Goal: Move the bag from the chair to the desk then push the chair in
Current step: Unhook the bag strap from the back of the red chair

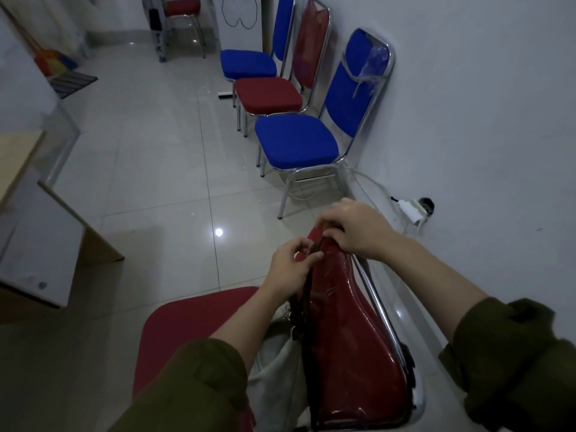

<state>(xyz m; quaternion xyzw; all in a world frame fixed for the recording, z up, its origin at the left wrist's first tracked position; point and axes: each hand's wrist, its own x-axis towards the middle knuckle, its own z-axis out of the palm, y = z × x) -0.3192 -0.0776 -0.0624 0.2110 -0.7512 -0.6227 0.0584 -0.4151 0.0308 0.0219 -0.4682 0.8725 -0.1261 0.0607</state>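
At the top of the red chair [352, 332] backrest, both hands pinch a dark strap: the left hand [291, 266] lower, the right hand [352, 227] at the crest. Pale bag [274, 357] hangs against the backrest's front, above the seat. Bench [18, 169] stands well apart at left.

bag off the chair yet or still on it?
Still on it. The pale bag hangs by its dark strap from the red chair's backrest; both hands, left and right, work the strap at the top.

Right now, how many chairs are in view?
5: the red chair with the bag nearest, three along the right wall, blue, red, blue, and one red-seated far back.
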